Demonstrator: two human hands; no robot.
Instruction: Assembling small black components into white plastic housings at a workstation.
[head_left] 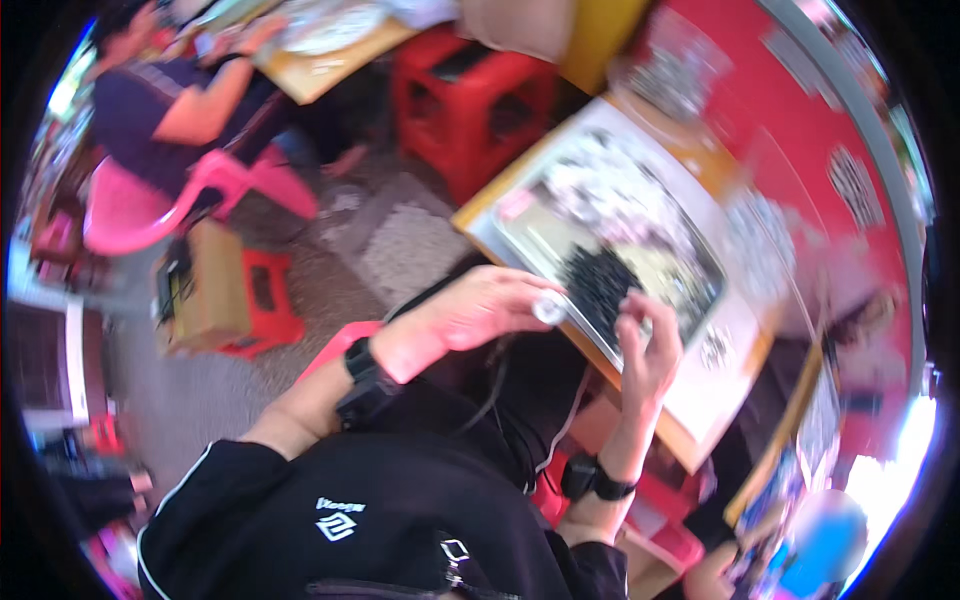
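Note:
My left hand [485, 308] is closed in front of the tray's near edge, its fingertips on a small, round, whitish piece [549, 307] whose kind I cannot make out. Beside the near right part of the tray, my right hand [648, 345] has its fingers bent together in a pinch; blur hides whatever is between them. The shallow metal tray [540, 243] lies on the table. A heap of small black parts [597, 283] sits in its near part, close to both hands. Farther back in the tray is a pile of white and pinkish small pieces [625, 185].
Clear plastic bags [760, 235] lie along the table's right side. At left, a person [175, 110] sits on a pink chair [140, 215] by another table. A red stool [470, 100], a bag of pale pieces [410, 250] and a cardboard box [205, 285] stand around the floor.

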